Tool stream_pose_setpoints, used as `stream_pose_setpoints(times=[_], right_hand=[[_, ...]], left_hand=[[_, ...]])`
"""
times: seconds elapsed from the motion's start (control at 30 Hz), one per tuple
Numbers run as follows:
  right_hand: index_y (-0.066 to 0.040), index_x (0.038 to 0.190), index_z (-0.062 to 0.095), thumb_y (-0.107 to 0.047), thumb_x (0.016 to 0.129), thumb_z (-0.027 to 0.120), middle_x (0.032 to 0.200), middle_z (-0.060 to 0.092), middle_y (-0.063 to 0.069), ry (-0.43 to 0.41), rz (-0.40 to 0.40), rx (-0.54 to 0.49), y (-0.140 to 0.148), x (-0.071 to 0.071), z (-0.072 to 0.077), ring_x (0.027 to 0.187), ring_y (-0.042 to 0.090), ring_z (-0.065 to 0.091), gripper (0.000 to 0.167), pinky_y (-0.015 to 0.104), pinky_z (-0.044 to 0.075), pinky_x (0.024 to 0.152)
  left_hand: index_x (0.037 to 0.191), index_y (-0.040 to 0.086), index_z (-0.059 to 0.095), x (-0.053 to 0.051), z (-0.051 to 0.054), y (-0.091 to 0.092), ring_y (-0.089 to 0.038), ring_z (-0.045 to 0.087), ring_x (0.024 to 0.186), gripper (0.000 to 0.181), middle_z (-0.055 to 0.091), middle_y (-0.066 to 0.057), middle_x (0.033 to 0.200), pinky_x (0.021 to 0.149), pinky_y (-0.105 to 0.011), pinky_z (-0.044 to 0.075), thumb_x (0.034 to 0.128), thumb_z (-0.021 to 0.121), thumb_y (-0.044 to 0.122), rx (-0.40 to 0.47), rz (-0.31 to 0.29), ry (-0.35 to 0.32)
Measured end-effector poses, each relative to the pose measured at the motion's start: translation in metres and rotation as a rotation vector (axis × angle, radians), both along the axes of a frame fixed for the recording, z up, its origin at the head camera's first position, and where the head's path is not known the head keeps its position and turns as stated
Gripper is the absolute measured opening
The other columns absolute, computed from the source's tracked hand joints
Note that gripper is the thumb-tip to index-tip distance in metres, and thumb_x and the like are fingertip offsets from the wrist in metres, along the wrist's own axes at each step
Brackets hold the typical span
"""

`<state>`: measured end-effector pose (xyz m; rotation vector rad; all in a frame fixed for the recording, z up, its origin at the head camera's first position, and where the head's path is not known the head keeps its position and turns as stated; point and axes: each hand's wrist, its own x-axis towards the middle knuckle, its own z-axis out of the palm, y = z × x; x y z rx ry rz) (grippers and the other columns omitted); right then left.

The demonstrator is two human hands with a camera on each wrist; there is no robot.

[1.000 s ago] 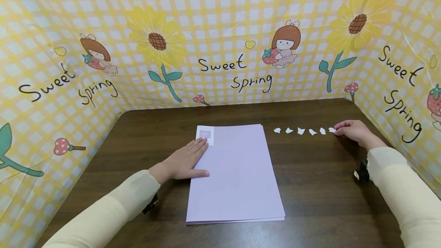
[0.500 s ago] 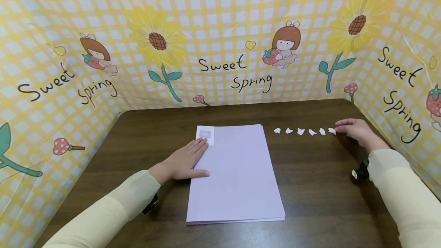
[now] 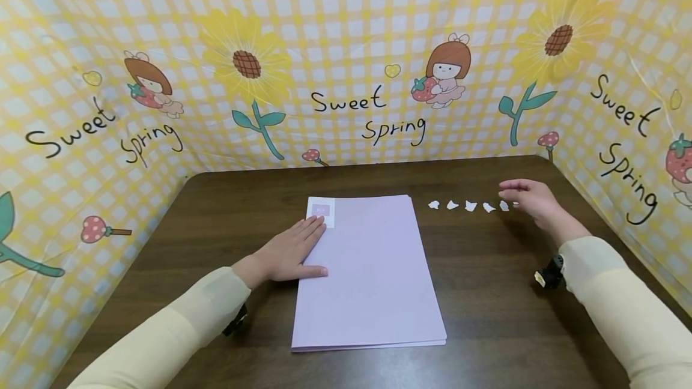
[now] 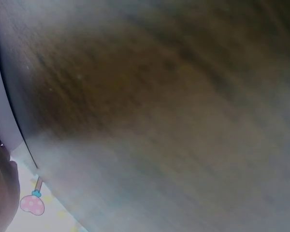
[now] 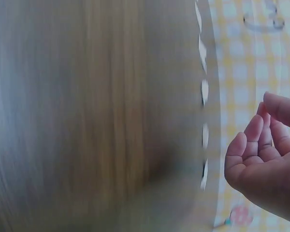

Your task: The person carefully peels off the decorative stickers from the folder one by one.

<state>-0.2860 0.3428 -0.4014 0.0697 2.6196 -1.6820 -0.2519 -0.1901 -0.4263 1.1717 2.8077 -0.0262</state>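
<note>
My left hand (image 3: 289,253) lies flat with straight fingers on the left side of a stack of lilac paper sheets (image 3: 375,275). Its fingertips touch a small white card (image 3: 329,215) with a lilac square, at the stack's top left corner. Several torn white paper scraps (image 3: 470,206) form a row to the right of the stack. Over the right end of that row is my right hand (image 3: 535,204), partly covering the last scrap. In the right wrist view the right hand's fingers (image 5: 253,128) are loosely bent, thumb close to them, and nothing shows between them.
A dark wooden table (image 3: 216,209) bears everything. Yellow checked cloth (image 3: 346,29) with printed flowers and figures hangs behind it and on both sides. Black wrist cameras (image 3: 549,274) are worn under the sleeves. The left wrist view shows mostly blurred tabletop.
My right hand has come away from the right-end scrap, risen and moved left above the row. The left hand, the stack and the scraps stay as they were.
</note>
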Motion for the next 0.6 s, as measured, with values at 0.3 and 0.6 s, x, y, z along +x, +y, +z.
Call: stream_pose_setpoints(times=[0.3, 0.6], right_hand=[[0.011, 0.126, 0.051, -0.014, 0.096, 0.063, 0.098, 0.064, -0.003, 0.013, 0.082, -0.055, -0.056, 0.003, 0.006, 0.088, 0.014, 0.058, 0.041, 0.028, 0.05, 0.077], [0.009, 0.126, 0.053, -0.012, 0.095, 0.064, 0.105, 0.061, 0.012, -0.021, 0.204, -0.065, -0.108, 0.014, 0.005, 0.1, 0.03, 0.055, 0.039, 0.04, 0.048, 0.087]], left_hand=[[0.154, 0.0, 0.017, 0.0, 0.001, 0.0, -0.027, 0.005, 0.147, 0.104, 0.01, -0.015, 0.161, 0.117, -0.04, 0.009, 0.0873, 0.031, 0.079, 0.008, -0.003, 0.002], [0.154, 0.0, 0.015, 0.0, 0.001, -0.001, -0.027, 0.005, 0.147, 0.104, 0.008, -0.015, 0.161, 0.117, -0.04, 0.008, 0.0875, 0.032, 0.079, 0.02, -0.006, -0.006]])
